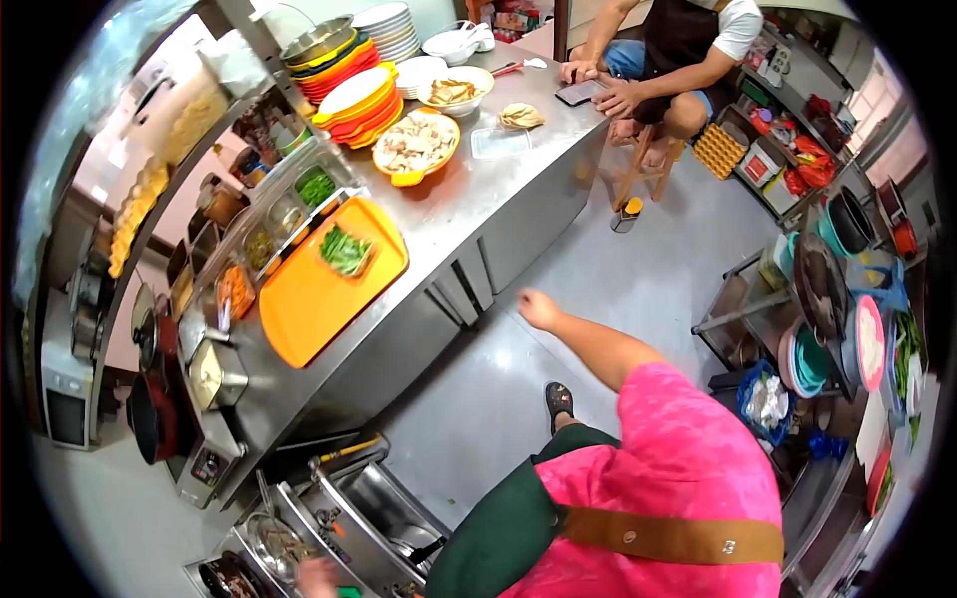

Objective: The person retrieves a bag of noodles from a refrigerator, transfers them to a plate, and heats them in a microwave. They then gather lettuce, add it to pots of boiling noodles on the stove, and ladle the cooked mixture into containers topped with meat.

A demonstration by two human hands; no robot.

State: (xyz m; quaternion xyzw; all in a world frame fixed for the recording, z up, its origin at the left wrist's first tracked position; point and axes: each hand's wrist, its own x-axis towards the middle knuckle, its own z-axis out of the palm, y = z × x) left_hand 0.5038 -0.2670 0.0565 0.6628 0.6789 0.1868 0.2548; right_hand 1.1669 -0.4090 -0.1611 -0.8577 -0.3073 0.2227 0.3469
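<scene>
My right hand (539,309) hangs over the floor beside the steel counter, its fingers curled together with nothing visible in them. Low in the view, my left hand (317,578) is smeared by motion, so its fingers cannot be read. It is close to a metal pan (277,543) with a ladle-like handle, near the steel sink (384,503). On the counter (478,214) lies an orange tray (334,299) bearing a small container of cut greens (346,251). A yellow bowl of pale chopped pieces (416,148) stands further along.
Stacked plates (384,32), a bowl of browned slices (455,92) and a clear lid (500,143) occupy the counter's far end. A seated person (688,60) holds a phone (580,92) there. Shelves with basins (805,359) line the right side. A stool (643,169) stands on the floor.
</scene>
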